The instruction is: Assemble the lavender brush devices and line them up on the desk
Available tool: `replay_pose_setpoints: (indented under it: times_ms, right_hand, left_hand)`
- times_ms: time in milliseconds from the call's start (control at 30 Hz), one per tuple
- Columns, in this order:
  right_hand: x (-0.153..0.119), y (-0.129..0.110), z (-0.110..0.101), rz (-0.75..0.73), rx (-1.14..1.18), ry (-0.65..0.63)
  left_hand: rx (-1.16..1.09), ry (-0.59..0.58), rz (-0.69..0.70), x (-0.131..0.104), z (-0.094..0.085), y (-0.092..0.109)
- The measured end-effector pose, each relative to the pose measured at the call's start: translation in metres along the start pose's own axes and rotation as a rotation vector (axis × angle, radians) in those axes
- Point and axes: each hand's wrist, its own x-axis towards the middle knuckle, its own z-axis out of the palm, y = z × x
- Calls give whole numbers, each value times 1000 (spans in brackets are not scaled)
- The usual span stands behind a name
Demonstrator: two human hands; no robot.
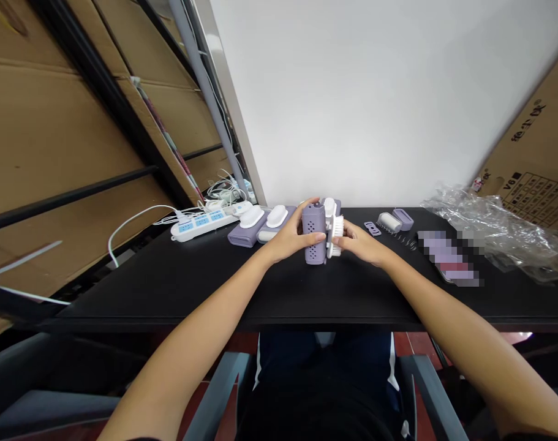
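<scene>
My left hand (290, 240) is wrapped round a purple case (313, 236) with rows of small holes, held upright above the black table. Closed on a white-bristled brush (337, 236), my right hand (364, 244) keeps it against the case's right side. Behind the brush shows a white rounded part on a purple piece; how these join is hidden. Left of my hands stand two similar purple-and-white units, a nearer one (248, 234) and another (275, 222), each topped by a white oval part.
A power strip (205, 225) with white cables lies at left. To the right are a purple plate (372, 228), a white cylinder (389, 222), a purple cover (403, 218), small dark pieces (405, 241), a phone-like slab (446, 257), clear plastic (494, 214) and a cardboard box (536, 141).
</scene>
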Motion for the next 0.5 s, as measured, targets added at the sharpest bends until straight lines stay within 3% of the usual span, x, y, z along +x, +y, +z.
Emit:
replay_pose_setpoints:
  times_ms: [200, 367, 500]
  right_hand:
    - [4, -7, -17, 26, -37, 141]
    - [3, -6, -67, 86, -227, 513]
    - [-11, -5, -111, 246, -705, 793]
  left_hand:
    - [-74, 119, -58, 0, -1, -3]
    - [-282, 304, -179, 2, 3, -2]
    - [-467, 405, -220, 6, 3, 4]
